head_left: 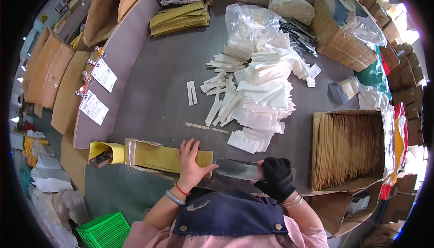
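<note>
Pressing flat with fingers spread, the left hand [190,164] holds down a yellow envelope [169,156] lying at the near edge of the counter [153,90], while the right hand [275,178], in a black glove, has its fingers curled around the end of a clear plastic sleeve [237,170] that lies just beside the envelope's right end, seemingly being drawn over it or lined up with it. Judging by the layout, the bagging is in an early-to-middle stretch: a cardboard box [348,151] to the right stands full of tan envelopes on edge, a big heap of white packets [262,94] and loose white strips [219,99] covers the middle of the counter, and a stack of yellow envelopes [181,18] waits at the far side. Both forearms come in from the lower edge, bent inward toward the body, the left wrist wearing a pale bangle and a red cord.
</note>
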Available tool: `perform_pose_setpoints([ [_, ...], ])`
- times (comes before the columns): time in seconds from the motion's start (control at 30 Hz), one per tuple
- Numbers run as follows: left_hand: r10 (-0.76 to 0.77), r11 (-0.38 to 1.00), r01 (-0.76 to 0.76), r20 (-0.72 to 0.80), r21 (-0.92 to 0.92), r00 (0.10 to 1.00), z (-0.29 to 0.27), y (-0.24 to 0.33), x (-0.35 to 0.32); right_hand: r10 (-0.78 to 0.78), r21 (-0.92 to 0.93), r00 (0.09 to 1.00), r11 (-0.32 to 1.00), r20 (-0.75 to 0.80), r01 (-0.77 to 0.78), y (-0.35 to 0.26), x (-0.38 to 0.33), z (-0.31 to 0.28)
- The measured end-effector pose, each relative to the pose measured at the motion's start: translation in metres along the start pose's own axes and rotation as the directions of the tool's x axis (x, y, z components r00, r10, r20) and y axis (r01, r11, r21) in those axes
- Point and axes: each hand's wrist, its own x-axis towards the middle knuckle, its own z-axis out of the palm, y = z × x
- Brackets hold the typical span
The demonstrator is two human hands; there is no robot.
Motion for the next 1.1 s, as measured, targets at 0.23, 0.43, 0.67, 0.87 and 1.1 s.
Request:
perform_pose_setpoints([
  [0.23, -0.055, 0.998, 0.055, 0.04, 0.0, 0.998, -0.004, 0.002, 0.003, -0.031, 0.024, 0.997, 0.999, 0.071, 0.029, -0.005, 0.021, 0.03],
  [0.43, 0.038, 0.996, -0.027, 0.134, -0.084, 0.99, -0.005, -0.003, 0.037, -0.242, 0.127, 0.963, 0.958, -0.118, 0.257, -0.029, 0.054, 0.079],
  [0.67, -0.039, 0.997, 0.043, -0.056, 0.067, 0.998, 0.03, -0.016, 0.149, 0.265, 0.107, 0.88, 0.964, -0.395, -0.242, 0.045, -0.007, 0.001],
  [0.87, -0.119, 0.991, 0.124, 0.095, -0.05, 0.988, 0.007, -0.008, 0.122, 0.511, 0.095, 0.573, 0.794, -0.641, -0.601, 0.172, -0.129, -0.023],
  [1.1, 0.48, 0.874, -0.465, 0.11, -0.138, 0.87, 0.035, 0.034, 0.093, 0.816, -0.268, 0.439, 0.358, -0.375, -0.894, 0.198, -0.137, -0.059],
])
